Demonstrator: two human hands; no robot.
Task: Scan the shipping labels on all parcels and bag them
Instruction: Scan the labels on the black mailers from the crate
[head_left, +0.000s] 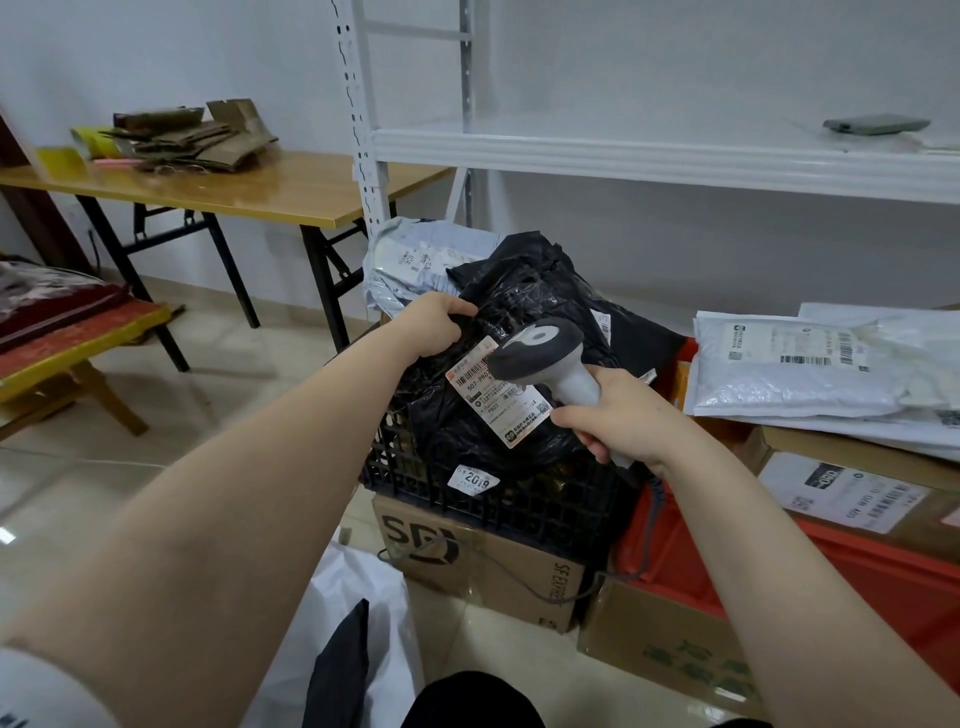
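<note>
Brown carton (498, 569), printed SF EXPRESS, is sitting on the tiled floor and carrying a black lattice crate (467, 512). Crinkled black plastic parcel (524, 306) is lying atop the crate, with open floor to its left. Your left grip (431, 327) is pinching the parcel's upper edge. Your right grip (623, 421) is wrapping round the handle of the grey scanner (540, 348), whose head is hovering over the white label (491, 408) reading P802. Sticker (474, 479) reading 2019 is showing at the crate's front rim.

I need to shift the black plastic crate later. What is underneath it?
The black plastic crate sits on a brown SF Express carton, which stands on the floor. The carton is closed, so its contents cannot be seen. The crate itself hides whatever supports its far side.
</note>
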